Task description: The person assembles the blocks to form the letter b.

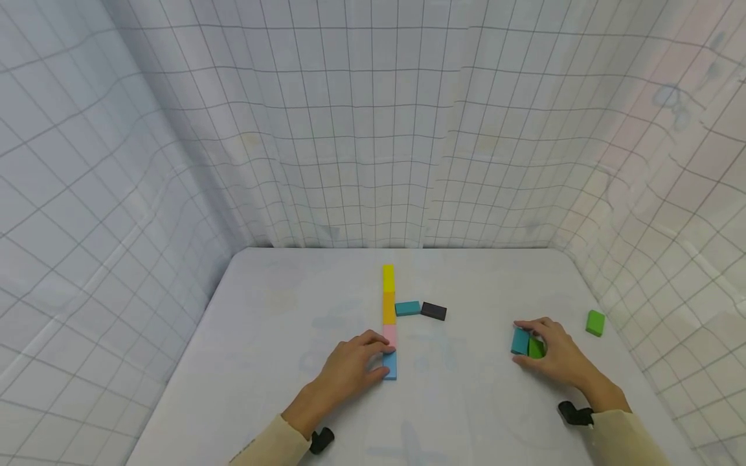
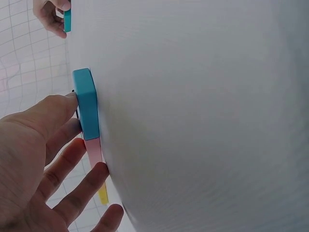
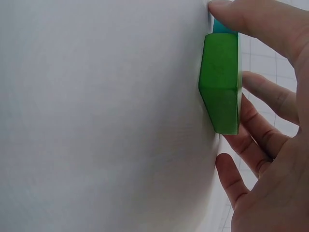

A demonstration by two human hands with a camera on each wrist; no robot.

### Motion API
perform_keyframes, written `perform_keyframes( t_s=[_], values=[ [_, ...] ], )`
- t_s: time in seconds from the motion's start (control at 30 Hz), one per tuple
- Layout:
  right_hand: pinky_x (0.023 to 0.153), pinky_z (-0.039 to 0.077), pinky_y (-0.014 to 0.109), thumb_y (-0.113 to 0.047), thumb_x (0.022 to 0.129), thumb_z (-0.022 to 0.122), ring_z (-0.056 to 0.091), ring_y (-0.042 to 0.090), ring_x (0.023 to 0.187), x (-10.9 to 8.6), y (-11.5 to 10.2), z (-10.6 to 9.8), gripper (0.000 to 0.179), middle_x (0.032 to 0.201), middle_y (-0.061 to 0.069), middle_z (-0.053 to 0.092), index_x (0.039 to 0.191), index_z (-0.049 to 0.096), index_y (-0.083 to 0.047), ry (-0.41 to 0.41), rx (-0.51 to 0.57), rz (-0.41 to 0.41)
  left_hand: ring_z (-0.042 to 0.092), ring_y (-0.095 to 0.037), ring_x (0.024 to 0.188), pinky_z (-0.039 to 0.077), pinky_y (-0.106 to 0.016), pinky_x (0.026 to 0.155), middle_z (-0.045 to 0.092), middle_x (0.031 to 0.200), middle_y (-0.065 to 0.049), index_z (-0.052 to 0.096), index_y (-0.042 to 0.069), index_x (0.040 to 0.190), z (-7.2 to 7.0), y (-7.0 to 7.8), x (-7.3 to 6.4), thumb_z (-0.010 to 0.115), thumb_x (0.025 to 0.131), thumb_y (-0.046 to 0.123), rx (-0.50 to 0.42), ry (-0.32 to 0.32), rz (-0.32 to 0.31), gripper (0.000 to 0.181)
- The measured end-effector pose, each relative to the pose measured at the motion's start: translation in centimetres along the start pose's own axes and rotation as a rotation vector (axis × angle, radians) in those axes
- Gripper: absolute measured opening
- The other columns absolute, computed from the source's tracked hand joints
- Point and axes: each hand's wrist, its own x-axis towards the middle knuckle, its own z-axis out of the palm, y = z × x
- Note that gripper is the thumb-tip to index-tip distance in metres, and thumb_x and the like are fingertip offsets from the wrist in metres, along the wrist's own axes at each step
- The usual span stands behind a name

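My left hand [image 1: 348, 366] rests at the near end of a line of blocks. Its thumb and index finger touch the top of the light blue block [image 1: 390, 367], while other fingers reach the pink block [image 1: 390, 333] beyond it. My right hand [image 1: 552, 353] pinches a teal block [image 1: 520, 341], the thumb at its near end and a fingertip at its far end. Under that palm, right beside the teal block, lies a green block [image 1: 535, 348]; in the right wrist view this green block [image 3: 219, 82] hides most of the teal one.
Yellow [image 1: 388, 278] and orange [image 1: 388, 308] blocks continue the line toward the back. A second teal block [image 1: 407, 309] and a black block [image 1: 434, 311] branch off to its right. Another green block [image 1: 595, 323] lies near the table's right edge. Gridded white curtains [image 1: 373, 129] surround the white table [image 1: 280, 336].
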Motion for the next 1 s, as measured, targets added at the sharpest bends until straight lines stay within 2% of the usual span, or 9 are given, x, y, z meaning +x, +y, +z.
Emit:
perform_keyframes(
  t_s=[0.27, 0.73, 1.0],
  values=[
    [0.096, 0.056, 0.048, -0.034, 0.094, 0.100, 0.064, 0.032, 0.119, 0.20, 0.08, 0.22, 0.067, 0.135, 0.017, 0.073, 0.151, 0.074, -0.010, 0.015, 0.014, -0.014, 0.076, -0.023, 0.132, 0.066, -0.055, 0.108, 0.075, 0.146, 0.003, 0.083, 0.023, 0.144, -0.01, -0.10, 0.11, 0.093, 0.102, 0.033, 0.006, -0.005, -0.011, 0.044],
    [0.092, 0.054, 0.038, -0.031, 0.094, 0.100, 0.064, 0.027, 0.115, 0.21, 0.12, 0.24, 0.064, 0.132, 0.015, 0.074, 0.150, 0.076, -0.010, 0.025, 0.003, -0.039, 0.076, -0.022, 0.131, 0.066, -0.054, 0.105, 0.076, 0.145, 0.005, 0.083, 0.025, 0.144, 0.30, -0.27, 0.15, 0.094, 0.102, 0.033, -0.011, 0.002, -0.011, 0.044],
    [0.094, 0.056, 0.040, -0.033, 0.095, 0.100, 0.066, 0.028, 0.117, 0.22, -0.04, 0.20, 0.064, 0.134, 0.015, 0.074, 0.150, 0.076, -0.012, 0.018, 0.003, -0.034, 0.076, -0.021, 0.133, 0.066, -0.053, 0.106, 0.076, 0.146, 0.004, 0.083, 0.023, 0.145, 0.26, -0.13, 0.19, 0.092, 0.104, 0.033, -0.017, -0.003, -0.011, 0.043]
  ],
)
